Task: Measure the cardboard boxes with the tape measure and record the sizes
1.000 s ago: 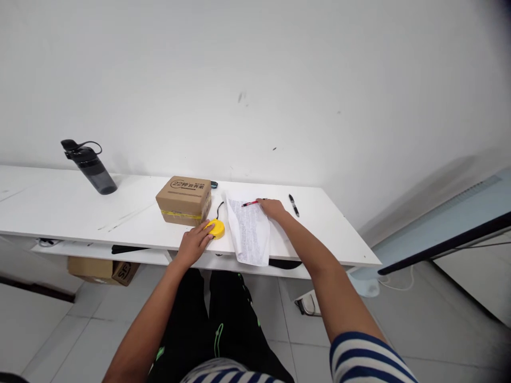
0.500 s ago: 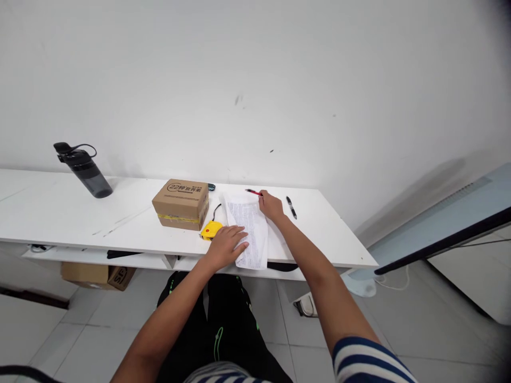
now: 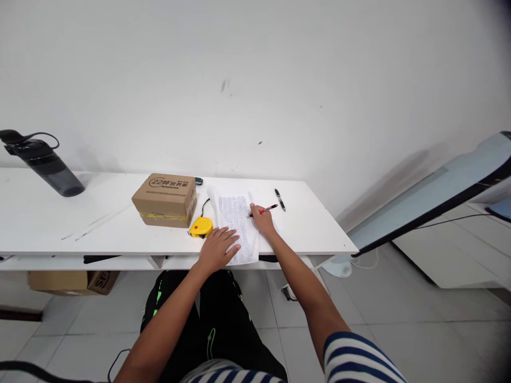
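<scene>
My left hand lies flat with its fingers spread on the lower left part of a sheet of paper covered in handwriting. A red and black pen is gripped in my right hand, its tip over the right side of the writing. Just beyond my left fingertips, a yellow tape measure with a black strap sits left of the paper. A second pen, black and grey, rests on the table to the right of my right hand.
A cardboard box stands left of the tape measure, with a small dark object behind it. Farther left on the white table is a dark bottle. Another carton lies below. A pale panel leans at right.
My right hand has come down from the paper's upper right edge onto the writing, and the pen has turned in its grip. The view has shifted a little to the right.
</scene>
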{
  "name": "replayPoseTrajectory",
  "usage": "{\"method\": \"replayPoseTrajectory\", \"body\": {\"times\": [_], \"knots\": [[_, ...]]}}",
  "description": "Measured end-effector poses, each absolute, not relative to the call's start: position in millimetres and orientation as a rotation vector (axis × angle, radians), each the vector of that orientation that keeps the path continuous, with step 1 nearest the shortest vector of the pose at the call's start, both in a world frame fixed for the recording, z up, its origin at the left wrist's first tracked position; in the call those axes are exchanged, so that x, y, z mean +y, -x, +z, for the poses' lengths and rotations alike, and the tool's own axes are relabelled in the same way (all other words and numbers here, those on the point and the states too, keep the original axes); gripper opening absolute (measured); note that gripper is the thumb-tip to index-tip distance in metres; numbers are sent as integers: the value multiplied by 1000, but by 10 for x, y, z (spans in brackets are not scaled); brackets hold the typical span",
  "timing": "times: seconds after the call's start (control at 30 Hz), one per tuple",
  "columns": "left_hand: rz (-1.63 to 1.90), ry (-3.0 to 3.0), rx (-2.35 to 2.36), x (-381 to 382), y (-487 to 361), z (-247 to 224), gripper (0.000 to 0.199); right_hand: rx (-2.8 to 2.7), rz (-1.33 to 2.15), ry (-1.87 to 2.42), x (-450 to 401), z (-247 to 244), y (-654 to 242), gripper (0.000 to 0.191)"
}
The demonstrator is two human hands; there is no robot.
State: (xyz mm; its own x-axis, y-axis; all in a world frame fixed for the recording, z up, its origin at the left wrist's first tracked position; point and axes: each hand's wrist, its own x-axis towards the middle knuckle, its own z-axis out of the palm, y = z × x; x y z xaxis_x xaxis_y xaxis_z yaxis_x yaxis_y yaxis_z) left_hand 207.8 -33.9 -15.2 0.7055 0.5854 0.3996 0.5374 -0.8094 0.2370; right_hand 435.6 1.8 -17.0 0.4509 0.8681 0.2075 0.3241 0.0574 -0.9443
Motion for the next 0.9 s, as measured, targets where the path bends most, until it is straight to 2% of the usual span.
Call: {"method": "replayPoseTrajectory", "body": {"times": [0.23, 0.9], "knots": [[756, -2795, 922, -341, -2087, -186, 38, -1181, 549, 1573, 2, -189, -4353, 38], [759, -2780, 910, -345, -2094, -179, 37, -1154, 584, 1581, -12, -177, -4362, 35]]}}
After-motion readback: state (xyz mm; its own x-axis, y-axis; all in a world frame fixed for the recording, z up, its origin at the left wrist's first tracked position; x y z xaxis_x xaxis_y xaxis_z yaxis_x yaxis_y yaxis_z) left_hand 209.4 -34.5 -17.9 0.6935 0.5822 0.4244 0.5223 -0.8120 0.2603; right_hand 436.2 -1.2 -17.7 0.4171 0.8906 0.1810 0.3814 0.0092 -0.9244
